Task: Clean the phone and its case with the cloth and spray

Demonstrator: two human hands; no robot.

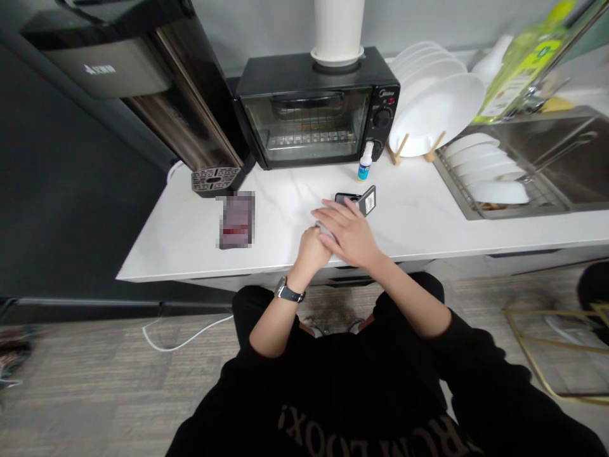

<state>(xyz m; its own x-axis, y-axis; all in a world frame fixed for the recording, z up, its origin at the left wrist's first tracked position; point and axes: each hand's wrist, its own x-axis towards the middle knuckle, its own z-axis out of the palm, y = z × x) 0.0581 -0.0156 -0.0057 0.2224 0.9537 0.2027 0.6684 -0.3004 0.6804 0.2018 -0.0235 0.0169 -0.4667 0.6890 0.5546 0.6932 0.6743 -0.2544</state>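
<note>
Over the counter's front edge my two hands meet. My left hand (314,246), with a watch on its wrist, is closed around a small pale grey thing (326,231), mostly covered and too hidden to name. My right hand (354,236) lies across it from the right, its fingers stretched out over the grey thing and the left fingertips. Just behind the right fingers is a dark flat thing (346,197), partly hidden. Beside it a grey flap or card with a white label (368,201) stands tilted. A small white spray bottle (365,163) with a blue label stands farther back.
A toaster oven (309,127) stands at the back, a white pot (339,32) on top. To its left is a tall drink dispenser (190,95); a blurred-out purple item (236,220) lies before it. Plates (438,108) in a rack and a sink (556,158) are at right.
</note>
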